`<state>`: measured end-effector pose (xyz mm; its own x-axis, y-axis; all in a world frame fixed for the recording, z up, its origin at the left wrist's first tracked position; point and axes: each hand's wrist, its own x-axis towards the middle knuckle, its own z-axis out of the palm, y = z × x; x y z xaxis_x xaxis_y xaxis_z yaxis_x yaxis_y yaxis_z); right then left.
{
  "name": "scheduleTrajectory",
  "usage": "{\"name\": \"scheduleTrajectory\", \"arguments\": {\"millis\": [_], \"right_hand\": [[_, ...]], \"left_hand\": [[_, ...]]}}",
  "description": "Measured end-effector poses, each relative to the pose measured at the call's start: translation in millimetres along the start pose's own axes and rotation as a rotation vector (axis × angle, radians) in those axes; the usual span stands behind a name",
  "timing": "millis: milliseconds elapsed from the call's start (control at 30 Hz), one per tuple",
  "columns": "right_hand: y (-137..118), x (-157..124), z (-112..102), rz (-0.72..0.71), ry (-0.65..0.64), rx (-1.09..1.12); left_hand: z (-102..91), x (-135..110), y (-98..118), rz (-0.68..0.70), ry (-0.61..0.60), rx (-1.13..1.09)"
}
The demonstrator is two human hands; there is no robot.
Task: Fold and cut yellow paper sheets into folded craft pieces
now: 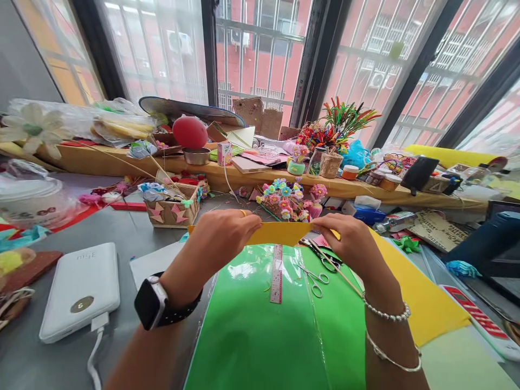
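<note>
My left hand (221, 235) and my right hand (349, 238) both pinch a folded piece of yellow paper (280, 233), one at each end, held just above a shiny green sheet (268, 325). My left wrist wears a smartwatch, my right wrist two bracelets. On the green sheet below the paper lie a pink ruler (277, 273) and a small pair of scissors (314, 279). A thin wooden stick (337, 271) runs under my right hand. A larger yellow sheet (422, 303) spreads out to the right.
A white power bank (79, 290) with a cable lies at the left. A small cardboard basket (173, 208), paper flowers (284, 197) and craft supplies crowd the wooden ledge (244, 176) under the window. A red and white box (483, 319) lies at the right edge.
</note>
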<state>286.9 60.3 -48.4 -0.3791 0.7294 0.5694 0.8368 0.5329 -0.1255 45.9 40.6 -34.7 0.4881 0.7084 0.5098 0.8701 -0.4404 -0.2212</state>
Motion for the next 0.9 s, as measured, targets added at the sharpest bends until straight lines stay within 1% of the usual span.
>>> {"name": "scheduleTrajectory", "arguments": {"millis": [67,133,200,233,300,367,400,467,567,733,900], "right_hand": [[10,-2,-2,0.055,0.039,-0.039],[12,-2,-4,0.098,0.124,-0.042],[5,-1,-6,0.092,0.215,0.010],[-2,0,-6,0.057,0.231,0.046],[-21,3,-3,-0.056,0.178,0.097],[-38,5,1,-0.145,0.074,0.109],[-43,6,2,-0.165,0.035,0.110],[-48,6,4,-0.169,0.018,0.106],[-40,5,1,-0.133,0.046,0.075],[-15,1,-8,-0.047,0.057,0.000],[0,-2,-10,0.015,0.056,-0.065]], "left_hand": [[-2.1,-2,-4,-0.040,0.017,0.026],[-3.6,-2,-5,-0.066,0.023,0.051],[-3.6,-1,-1,-0.049,0.005,0.044],[-3.1,-1,2,-0.025,-0.012,0.026],[-1.7,1,11,0.034,-0.042,-0.019],[-1.3,3,21,0.078,-0.052,-0.046],[-1.8,3,26,0.092,-0.049,-0.050],[-4.2,3,31,0.104,-0.038,-0.045],[-9.6,0,29,0.092,-0.041,-0.036],[-14.8,-3,14,0.011,-0.047,-0.006],[-15.1,-6,1,-0.053,-0.026,0.042]]}}
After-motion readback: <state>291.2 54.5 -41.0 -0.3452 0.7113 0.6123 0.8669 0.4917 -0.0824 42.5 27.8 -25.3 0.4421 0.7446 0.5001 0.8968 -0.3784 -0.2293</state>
